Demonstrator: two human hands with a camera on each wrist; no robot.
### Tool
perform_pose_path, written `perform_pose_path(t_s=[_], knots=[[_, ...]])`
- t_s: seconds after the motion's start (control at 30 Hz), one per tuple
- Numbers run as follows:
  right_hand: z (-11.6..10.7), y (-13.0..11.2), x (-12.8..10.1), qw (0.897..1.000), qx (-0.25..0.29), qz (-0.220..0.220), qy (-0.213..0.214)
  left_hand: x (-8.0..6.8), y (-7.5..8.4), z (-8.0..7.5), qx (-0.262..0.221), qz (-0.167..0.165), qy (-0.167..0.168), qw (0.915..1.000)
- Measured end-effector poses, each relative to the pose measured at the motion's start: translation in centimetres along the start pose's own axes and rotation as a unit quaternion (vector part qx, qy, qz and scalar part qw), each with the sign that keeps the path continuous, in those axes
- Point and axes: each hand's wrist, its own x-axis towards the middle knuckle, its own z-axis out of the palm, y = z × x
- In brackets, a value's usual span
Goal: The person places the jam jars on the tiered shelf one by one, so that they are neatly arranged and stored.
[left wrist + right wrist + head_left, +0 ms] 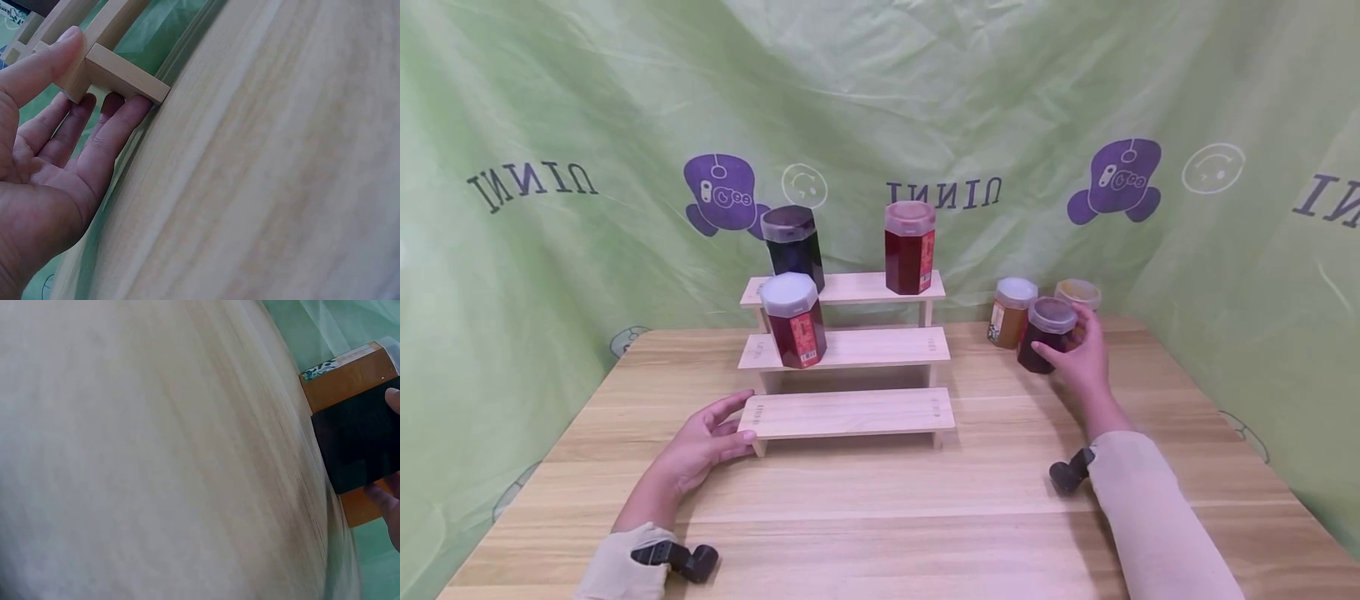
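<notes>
Tabletop (pixel 880 517) carrying a three-tier wooden riser (pixel 847 412): three jars shelved, three beside it. Left hand (pixel 700 442), fingers nearly straight, steadies the riser's lowest step at its left end. Right hand (pixel 1086 358) has its fingers curled round the dark jar (pixel 1045 333), not yet shelved; amber jars (pixel 1011 311) stand just beyond the fingertips.

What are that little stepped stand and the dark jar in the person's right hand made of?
The stepped stand looks like pale, unfinished wood: light grain and a matte surface, with small fastener marks at the board ends. The dark jar, gripped by the right hand, seems to be clear plastic or glass, I cannot tell which, with dark contents and a translucent lid. The left hand touches the stand's lowest step.
</notes>
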Motion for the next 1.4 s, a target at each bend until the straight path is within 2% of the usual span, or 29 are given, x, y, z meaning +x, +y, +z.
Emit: perform_pose_path(t_s=[0.43,0.7,1.4], knots=[[0.3,-0.1,-0.8,1.0,0.017,0.024,0.001,-0.1,0.0,0.0,0.005,0.004,-0.004,1.0],[0.4,-0.8,-1.8,0.999,-0.014,0.033,-0.003,-0.2,0.0,0.0,0.0,0.003,-0.001,1.0],[0.5,-0.5,-3.0,0.998,-0.049,-0.02,-0.016,-0.1,0.0,0.0,-0.015,0.006,-0.003,0.9999]])
